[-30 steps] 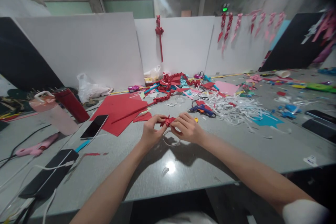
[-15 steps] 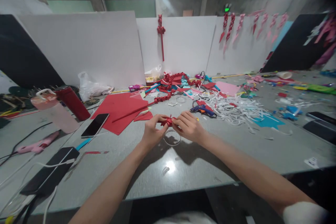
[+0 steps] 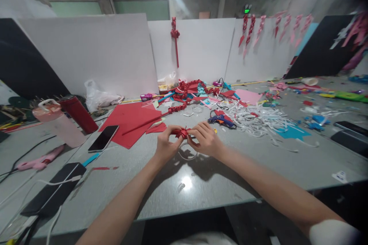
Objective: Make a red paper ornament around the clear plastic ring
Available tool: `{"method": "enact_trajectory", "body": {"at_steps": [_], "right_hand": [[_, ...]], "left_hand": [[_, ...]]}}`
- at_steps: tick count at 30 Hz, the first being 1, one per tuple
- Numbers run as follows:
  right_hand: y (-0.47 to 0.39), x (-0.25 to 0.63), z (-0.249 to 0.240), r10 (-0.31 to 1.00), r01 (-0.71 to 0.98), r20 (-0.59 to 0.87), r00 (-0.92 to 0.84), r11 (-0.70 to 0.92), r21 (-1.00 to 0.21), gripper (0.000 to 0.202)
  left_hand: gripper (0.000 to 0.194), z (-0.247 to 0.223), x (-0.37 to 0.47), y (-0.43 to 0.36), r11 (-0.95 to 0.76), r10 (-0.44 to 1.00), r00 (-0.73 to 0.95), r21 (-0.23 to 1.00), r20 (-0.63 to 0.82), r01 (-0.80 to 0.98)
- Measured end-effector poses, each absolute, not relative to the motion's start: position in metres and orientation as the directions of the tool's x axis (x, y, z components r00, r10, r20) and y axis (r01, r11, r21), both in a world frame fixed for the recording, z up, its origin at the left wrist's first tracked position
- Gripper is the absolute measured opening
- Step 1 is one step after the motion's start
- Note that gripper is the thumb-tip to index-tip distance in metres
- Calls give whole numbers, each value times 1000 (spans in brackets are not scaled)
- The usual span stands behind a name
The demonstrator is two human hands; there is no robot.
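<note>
Between my two hands, above the grey table, is a small red folded paper piece (image 3: 183,133) with pointed ends sticking out. My left hand (image 3: 167,143) pinches its left side between thumb and fingers. From the right, my right hand (image 3: 205,138) grips the other side with bent fingers. Just below the paper piece lies a clear round ring (image 3: 188,157) of tape or plastic, partly behind my fingers. A dark blue glue gun (image 3: 222,120) rests beyond my right hand. Large red paper sheets (image 3: 130,122) lie beyond my left hand.
On the left are a black phone (image 3: 103,138), a pink bottle (image 3: 59,124), a red flask (image 3: 79,113), a pink glue gun (image 3: 41,159) and a black power bank (image 3: 54,187) with cables. White paper strips (image 3: 258,118) pile up at right. White boards (image 3: 195,46) stand behind the table.
The red paper piece has turned slightly between my fingers, showing more of its points. Both hands stay at nearly the same place; the view has shifted a little.
</note>
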State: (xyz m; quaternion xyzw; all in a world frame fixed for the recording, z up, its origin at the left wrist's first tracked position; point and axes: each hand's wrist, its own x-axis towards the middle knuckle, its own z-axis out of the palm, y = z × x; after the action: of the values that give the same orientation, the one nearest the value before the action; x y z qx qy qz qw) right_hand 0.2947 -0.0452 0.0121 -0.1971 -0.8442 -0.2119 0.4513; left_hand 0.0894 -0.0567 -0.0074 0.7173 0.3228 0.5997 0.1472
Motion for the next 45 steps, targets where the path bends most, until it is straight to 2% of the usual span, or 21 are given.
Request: {"method": "enact_trajectory", "body": {"at_steps": [7,11,14,16,19,23,28,38,45], "right_hand": [[-45,301,12,39,451,801,-598,843,295,21],[-42,301,8,47,426,786,-617,859,284,20],[-41,299,7,45,408,794,-606,875,262,19],[-41,298,8,52,394,823,-566,894,215,17],[-42,296,8,129,401,883,-451,913,71,17],[-42,295,5,236,410,896,-375,910,-68,27],[-38,293,0,301,428,857,-419,898,-106,31],[-40,293,1,338,430,839,-426,892,-141,17],[-36,293,2,400,385,869,-290,880,-277,15]], "left_hand": [[6,-5,86,-59,-777,597,119,536,793,329],[10,-7,85,-58,-798,565,152,490,811,351],[5,-10,85,-55,-802,550,151,469,821,371],[17,-12,84,-53,-796,543,139,455,828,398],[35,-14,82,-51,-791,526,163,410,835,454],[34,-15,79,-49,-809,493,252,333,832,484],[31,-16,81,-50,-828,460,310,275,832,489],[48,-22,82,-51,-810,514,301,339,803,479],[55,-7,85,-62,-807,570,319,442,757,391]]}}
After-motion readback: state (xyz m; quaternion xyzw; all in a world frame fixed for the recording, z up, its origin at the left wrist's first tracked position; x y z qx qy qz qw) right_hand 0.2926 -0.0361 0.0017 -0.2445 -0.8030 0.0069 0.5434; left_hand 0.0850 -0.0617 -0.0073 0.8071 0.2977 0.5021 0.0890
